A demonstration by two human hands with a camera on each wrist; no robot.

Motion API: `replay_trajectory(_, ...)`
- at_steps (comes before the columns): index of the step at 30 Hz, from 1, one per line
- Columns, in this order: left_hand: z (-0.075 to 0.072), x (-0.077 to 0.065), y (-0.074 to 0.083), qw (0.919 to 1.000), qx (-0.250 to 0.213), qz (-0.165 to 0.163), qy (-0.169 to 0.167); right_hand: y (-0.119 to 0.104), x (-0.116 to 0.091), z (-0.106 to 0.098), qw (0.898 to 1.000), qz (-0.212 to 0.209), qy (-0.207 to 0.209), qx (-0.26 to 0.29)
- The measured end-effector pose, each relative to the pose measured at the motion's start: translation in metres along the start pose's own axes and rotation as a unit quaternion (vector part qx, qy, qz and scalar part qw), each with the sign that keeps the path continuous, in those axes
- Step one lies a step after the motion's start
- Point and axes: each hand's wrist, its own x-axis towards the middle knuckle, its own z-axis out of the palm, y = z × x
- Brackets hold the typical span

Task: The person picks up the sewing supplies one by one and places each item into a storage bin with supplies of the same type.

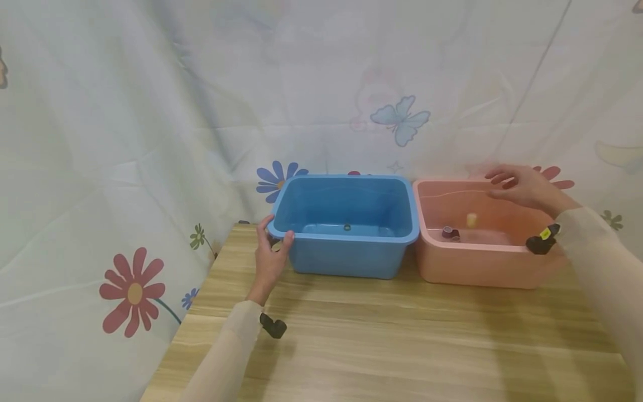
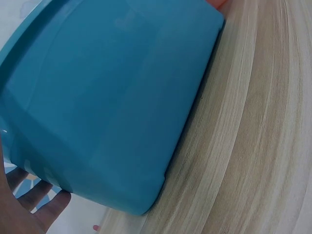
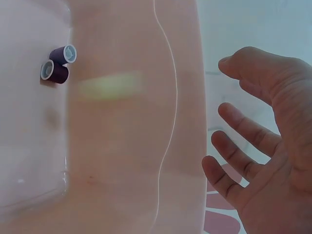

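My left hand (image 1: 271, 261) holds the front left corner of a blue plastic bin (image 1: 346, 257), thumb at the front and fingers along the left side. Over the back of a pink bin (image 1: 477, 268), my right hand (image 1: 531, 191) hovers with fingers loosely bent and nothing between them. Below it, a pale yellow piece (image 3: 112, 87) shows as a blur inside the pink bin. Two dark thread spools with light ends, one purple (image 3: 63, 54) and one maroon (image 3: 59, 74), lie together on that bin's floor.
A thin pale line (image 3: 176, 92), like a thread, runs along the pink bin's inner back wall. One small dark round thing (image 1: 347, 227) is in the blue bin. Both bins stand side by side on a wooden table (image 1: 382, 340), before a flowered curtain (image 1: 211, 100).
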Motion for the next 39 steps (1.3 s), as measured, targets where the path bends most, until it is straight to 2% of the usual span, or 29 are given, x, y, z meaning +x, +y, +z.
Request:
replay_trajectory(20,0.000,-0.001,0.000,0.9999,0.004,-0.009,0.004,-0.006,-0.003,0.001,1.000,-0.020,-0.009,-0.010)
replay_trajectory(27,-0.001,-0.002,0.003,0.9999,0.004,-0.016,0.002,-0.016,-0.008,0.003,0.999,-0.040,-0.003,0.000)
replay_trajectory(34,-0.008,-0.001,0.011,0.9987,0.012,-0.034,-0.036,-0.030,-0.014,0.008,0.998,-0.052,-0.036,0.016)
replay_trajectory(39,-0.015,0.001,0.018,0.9964,0.024,-0.045,-0.068,-0.038,-0.020,0.012,0.997,-0.056,-0.053,-0.024)
